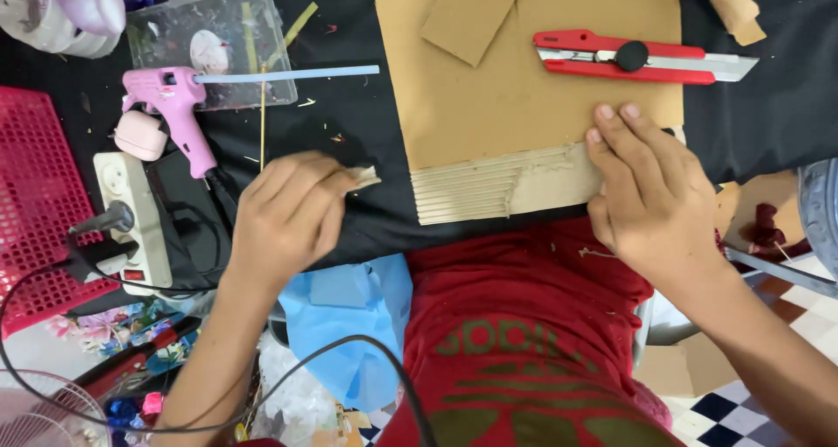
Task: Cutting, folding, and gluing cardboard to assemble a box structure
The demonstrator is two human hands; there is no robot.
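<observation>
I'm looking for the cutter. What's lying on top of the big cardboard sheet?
A red utility knife, a smaller cardboard piece, and the right hand on the cardboard sheet's peeled edge. Whatever lies under them is covered.

Single view only, head-mounted, looking almost straight down from above the wearer's chest. Close range: black-covered tabletop fills the upper frame, wearer's red shirt the lower middle. Far tabletop edge is cut off at top. Left edge catches a red perforated plastic basket, bottom right a patch of checkered tile floor. No second view to overlap with.
</observation>
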